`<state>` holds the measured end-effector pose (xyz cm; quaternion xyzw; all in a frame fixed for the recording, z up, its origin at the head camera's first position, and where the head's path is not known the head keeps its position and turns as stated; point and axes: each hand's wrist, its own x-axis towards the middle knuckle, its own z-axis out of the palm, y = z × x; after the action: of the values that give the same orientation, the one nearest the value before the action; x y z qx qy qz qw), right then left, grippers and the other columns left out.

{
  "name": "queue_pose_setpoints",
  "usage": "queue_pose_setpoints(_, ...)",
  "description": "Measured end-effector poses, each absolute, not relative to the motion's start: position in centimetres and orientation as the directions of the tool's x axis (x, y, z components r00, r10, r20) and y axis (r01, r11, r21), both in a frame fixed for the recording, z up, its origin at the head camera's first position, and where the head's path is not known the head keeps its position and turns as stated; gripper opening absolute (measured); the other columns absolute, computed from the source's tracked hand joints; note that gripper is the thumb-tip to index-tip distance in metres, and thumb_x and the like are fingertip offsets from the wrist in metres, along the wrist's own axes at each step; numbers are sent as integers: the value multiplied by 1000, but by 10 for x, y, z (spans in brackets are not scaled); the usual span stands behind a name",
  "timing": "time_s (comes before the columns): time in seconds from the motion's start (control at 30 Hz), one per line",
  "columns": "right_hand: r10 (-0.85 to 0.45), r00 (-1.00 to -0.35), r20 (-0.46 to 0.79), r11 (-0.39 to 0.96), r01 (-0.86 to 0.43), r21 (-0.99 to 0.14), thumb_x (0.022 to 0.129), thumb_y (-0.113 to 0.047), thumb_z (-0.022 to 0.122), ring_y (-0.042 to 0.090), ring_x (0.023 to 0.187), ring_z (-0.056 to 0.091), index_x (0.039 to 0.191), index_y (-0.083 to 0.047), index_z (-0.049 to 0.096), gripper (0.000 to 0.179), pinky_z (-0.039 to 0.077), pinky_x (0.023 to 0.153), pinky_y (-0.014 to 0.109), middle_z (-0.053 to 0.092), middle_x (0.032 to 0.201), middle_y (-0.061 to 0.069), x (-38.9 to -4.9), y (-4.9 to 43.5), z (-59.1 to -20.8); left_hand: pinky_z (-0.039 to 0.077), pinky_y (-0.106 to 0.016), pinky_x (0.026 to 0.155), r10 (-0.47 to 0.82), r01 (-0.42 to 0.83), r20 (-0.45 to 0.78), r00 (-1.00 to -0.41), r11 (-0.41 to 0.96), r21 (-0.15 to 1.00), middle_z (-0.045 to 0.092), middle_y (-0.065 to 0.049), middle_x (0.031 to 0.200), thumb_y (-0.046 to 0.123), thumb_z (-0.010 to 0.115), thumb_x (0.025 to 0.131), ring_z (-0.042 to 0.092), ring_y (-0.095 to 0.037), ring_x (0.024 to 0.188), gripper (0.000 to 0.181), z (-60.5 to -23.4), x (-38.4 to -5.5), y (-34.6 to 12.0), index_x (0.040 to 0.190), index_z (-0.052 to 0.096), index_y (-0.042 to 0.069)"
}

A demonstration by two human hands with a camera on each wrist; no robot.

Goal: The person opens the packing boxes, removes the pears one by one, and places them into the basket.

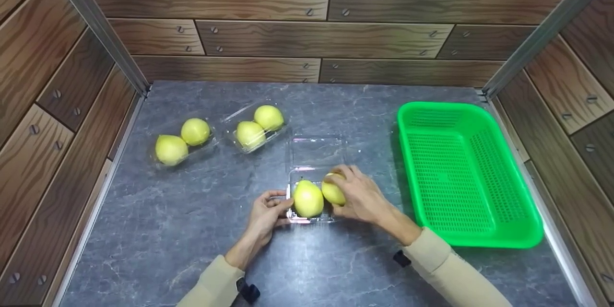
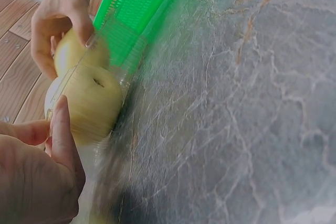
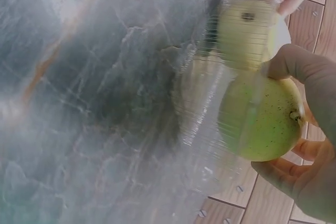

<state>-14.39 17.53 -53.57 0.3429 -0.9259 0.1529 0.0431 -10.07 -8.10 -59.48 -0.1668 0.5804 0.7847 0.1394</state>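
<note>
A clear plastic clamshell box [image 1: 314,220] lies with its lid [image 1: 317,151] folded back, in the middle of the table. One yellow-green pear [image 1: 308,199] sits in its left half. My left hand [image 1: 266,213] pinches the box's left wall between thumb and fingers. With curled fingers and thumb, my right hand [image 1: 360,194] grips a second pear [image 3: 262,119] at the right half of the box, beside the first one. In the right wrist view this pear's lower side lies behind the ribbed clear wall, its stem facing the right hand.
Two more clear boxes stand at the back left, the left one with a pear [image 1: 171,150] and another pear [image 1: 195,131], the other box [image 1: 249,148] also with two. A green perforated basket [image 1: 453,177] stands on the right. Wood-patterned walls enclose the grey marbled table [image 1: 192,230].
</note>
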Motion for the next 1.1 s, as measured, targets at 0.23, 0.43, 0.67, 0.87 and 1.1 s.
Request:
queue_pose_setpoints(0.23,-626,-748,222,717,-663,-213,70,-27,93,31,115,61,126,-16,69,62,66,83,44,63,136,13,-140,180,-520,64,-23,55,19,-416,-429,-903,-285,863,64,2,82,5,78,91,67,-10,68,40,-594,-102,-79,124,59,-4)
queue_pose_setpoints(0.43,-630,-737,244,725,-671,-154,68,-28,93,32,114,63,126,-17,69,64,67,83,43,64,134,15,-137,188,-508,63,-22,54,18,-413,-425,-905,-280,867,64,2,83,6,78,91,66,-10,69,40,-594,-102,-80,125,59,-4)
queue_pose_setpoints(0.67,-631,-732,258,739,-668,-89,65,-32,96,32,115,63,127,-18,69,69,66,88,44,64,134,14,-135,202,-488,63,-22,54,10,-405,-420,-908,-283,869,65,2,82,4,77,91,65,-9,67,41,-595,-102,-79,126,58,-6)
queue_pose_setpoints(0.87,-617,-737,274,758,-651,-44,64,-31,96,34,115,63,127,-16,70,70,65,89,47,65,133,16,-136,219,-471,63,-23,54,5,-401,-419,-908,-304,864,67,0,84,2,77,90,66,-11,67,41,-594,-101,-79,125,57,-7)
queue_pose_setpoints(1.1,-586,-755,294,786,-617,-20,65,-25,95,39,114,62,126,-13,69,68,66,83,48,64,132,19,-140,248,-452,63,-23,54,4,-397,-416,-909,-312,863,67,1,83,1,77,91,67,-10,67,41,-594,-101,-79,125,58,-7)
